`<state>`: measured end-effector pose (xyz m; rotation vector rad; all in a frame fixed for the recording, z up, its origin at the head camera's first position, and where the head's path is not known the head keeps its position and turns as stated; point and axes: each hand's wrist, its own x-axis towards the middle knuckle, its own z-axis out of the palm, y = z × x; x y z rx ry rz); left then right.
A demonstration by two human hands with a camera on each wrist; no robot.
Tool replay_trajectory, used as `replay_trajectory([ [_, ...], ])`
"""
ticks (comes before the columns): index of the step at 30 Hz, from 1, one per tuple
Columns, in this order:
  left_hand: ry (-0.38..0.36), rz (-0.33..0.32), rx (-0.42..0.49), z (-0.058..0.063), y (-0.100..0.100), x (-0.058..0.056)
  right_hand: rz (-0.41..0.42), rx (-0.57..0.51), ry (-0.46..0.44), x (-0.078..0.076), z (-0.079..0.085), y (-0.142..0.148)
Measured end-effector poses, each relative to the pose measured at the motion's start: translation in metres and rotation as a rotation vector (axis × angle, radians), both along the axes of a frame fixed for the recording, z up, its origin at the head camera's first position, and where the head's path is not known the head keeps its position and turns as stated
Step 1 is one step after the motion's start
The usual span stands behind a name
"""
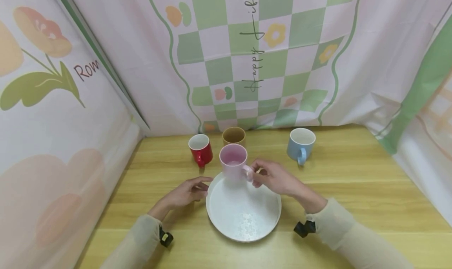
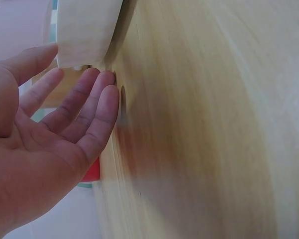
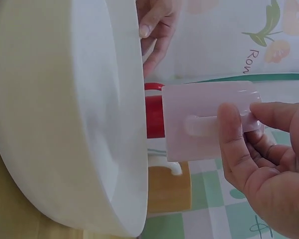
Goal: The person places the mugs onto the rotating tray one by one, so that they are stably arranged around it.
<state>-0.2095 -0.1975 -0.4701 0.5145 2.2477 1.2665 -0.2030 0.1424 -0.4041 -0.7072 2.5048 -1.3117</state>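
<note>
Sleeves (image 1: pixel 356 235) cropped; brown mug (image 1: pixel 234 135) (behind pink mug (image 1: pixel 233 166)) part-hidden.

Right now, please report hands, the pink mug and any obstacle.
Right hand pinching pink mug by handle, aloft near tray. Left hand beside tray. Brown mug behind, seemingly not blocking.

Four mugs (image 1: pixel 232 170) (image 1: pixel 203 155) (image 1: pixel 234 135) (image 1: pixel 297 148), one tray (image 1: pixel 243 210)

Head view bright; soft shadow on table (image 2: pixel 199 129); pale sheen on tray (image 1: pixel 243 208)
</note>
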Motion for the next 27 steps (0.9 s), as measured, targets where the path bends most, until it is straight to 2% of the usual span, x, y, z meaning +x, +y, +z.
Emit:
replay_trajectory([
  [10, 0.003, -0.002, 0.006, -0.001, 0.0, 0.0, 0.079, -0.048, -0.031, 0.003, -0.011, -0.011],
  [27, 0.023, -0.016, 0.022, -0.001, -0.001, 0.0, 0.148, -0.07, -0.032, 0.005, -0.024, -0.02],
])
